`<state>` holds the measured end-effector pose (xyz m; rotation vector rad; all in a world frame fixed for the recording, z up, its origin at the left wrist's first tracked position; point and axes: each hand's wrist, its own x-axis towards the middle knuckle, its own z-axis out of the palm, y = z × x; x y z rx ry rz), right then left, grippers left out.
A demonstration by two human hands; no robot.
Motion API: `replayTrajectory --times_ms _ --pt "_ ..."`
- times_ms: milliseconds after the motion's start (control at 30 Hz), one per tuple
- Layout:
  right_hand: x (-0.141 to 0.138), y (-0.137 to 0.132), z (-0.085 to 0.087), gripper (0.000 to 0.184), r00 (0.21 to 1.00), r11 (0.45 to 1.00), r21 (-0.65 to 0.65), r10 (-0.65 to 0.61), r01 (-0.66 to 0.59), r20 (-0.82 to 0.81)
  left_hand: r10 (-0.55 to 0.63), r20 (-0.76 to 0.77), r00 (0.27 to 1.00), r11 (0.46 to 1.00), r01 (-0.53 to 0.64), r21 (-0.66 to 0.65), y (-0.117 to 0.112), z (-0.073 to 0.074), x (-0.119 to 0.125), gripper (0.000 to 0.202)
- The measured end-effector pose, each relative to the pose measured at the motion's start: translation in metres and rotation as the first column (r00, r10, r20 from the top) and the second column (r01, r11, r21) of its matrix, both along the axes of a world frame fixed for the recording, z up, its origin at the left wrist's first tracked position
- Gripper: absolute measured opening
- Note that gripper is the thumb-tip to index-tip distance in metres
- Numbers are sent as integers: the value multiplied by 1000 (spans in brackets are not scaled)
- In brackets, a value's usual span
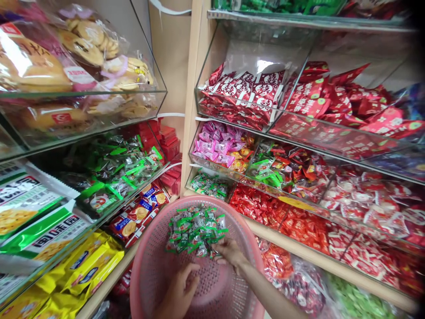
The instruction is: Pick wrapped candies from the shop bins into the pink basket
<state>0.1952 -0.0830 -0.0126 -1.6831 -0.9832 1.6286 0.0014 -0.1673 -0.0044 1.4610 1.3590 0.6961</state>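
Observation:
A round pink perforated plastic basket (139,248) stands in front of me. Small candies in green and clear wrappers (197,228) form a pile at its far side. My right hand (230,253) reaches in from the right, its fingers bent and closed on a candy at the near right edge of the pile. Over the near left part of the basket is my left hand (184,283), loosely curled. A gap shows between its thumb and fingers, with nothing visible in it.
Glass-fronted shelves flank the basket. On the right are red packets (245,93), pink-wrapped candies (214,144) and more green-wrapped candies (209,184). Bagged cakes (36,66) and yellow packs (83,266) sit on the left. A wooden post (195,57) stands behind.

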Motion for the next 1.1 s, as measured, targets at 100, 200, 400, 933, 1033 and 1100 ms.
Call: replayTrajectory --times_ms 100,200,400,933,1033,1100 --pt "1 -2 -4 41 990 992 -64 -115 110 -81 -8 -8 1000 1000 8 -5 0 0 0 31" --pt "0 -1 -5 35 975 979 -75 -197 190 -106 -12 -3 1000 1000 12 -5 -1 -1 0 30" --pt "-1 5 -6 33 929 949 -46 -314 311 -194 -21 9 1000 1000 21 4 -1 1 2 29" --pt "-12 12 -11 32 858 920 4 -364 392 -363 -44 -11 999 999 44 -21 -1 4 3 30" --pt "-14 13 -14 33 903 936 49 -323 350 -283 -36 -13 999 999 36 -13 0 5 3 30" --pt "-13 13 -16 32 934 944 80 -301 321 -195 -33 -18 999 999 32 -11 0 6 3 30"
